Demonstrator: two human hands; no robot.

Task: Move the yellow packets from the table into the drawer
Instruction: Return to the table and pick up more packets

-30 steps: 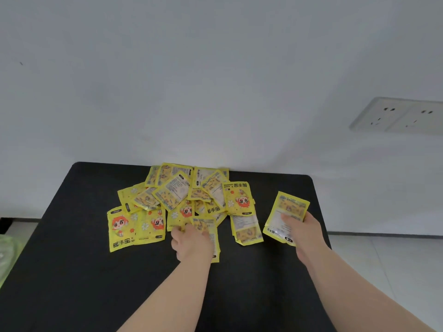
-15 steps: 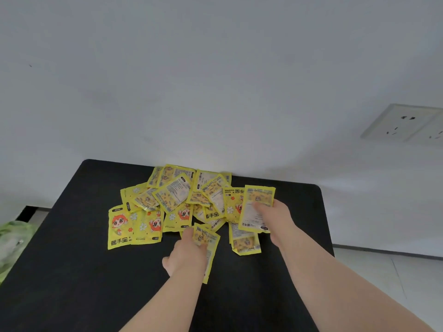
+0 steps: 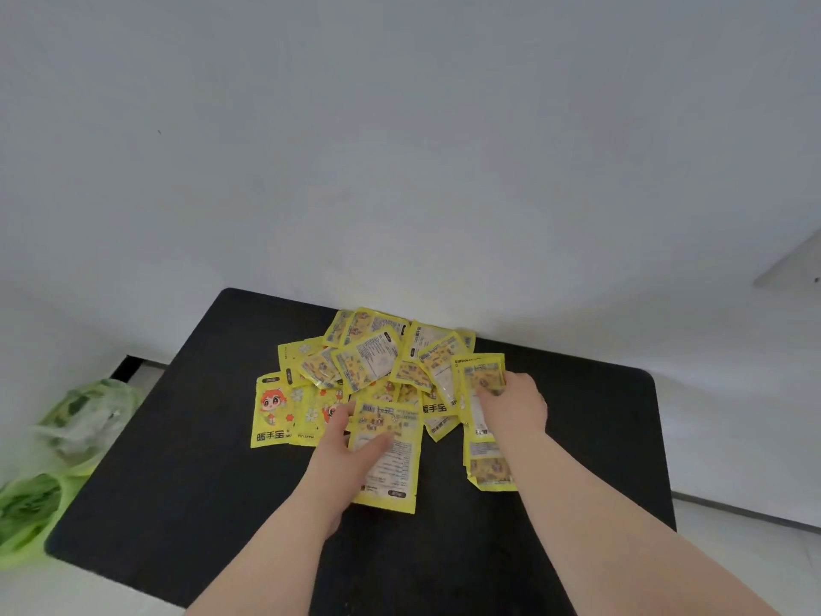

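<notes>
Several yellow packets (image 3: 373, 362) lie in an overlapping heap on the black table (image 3: 186, 460), near its far edge by the wall. My left hand (image 3: 351, 460) grips one yellow packet (image 3: 395, 464) at the heap's near side, thumb on its printed face. My right hand (image 3: 515, 404) holds another yellow packet (image 3: 482, 380) down against the right side of the heap, fingers over it. One more packet (image 3: 488, 466) lies under my right wrist. No drawer shows in this view.
A white wall stands right behind the table. Green plastic bags (image 3: 53, 460) with leafy contents sit on the floor to the left of the table. A wall socket plate (image 3: 795, 264) shows at the right edge.
My right hand carried its packet leftward from the table's right side onto the heap. My left hand drew a packet out of the pile toward me. The view has tilted left.
</notes>
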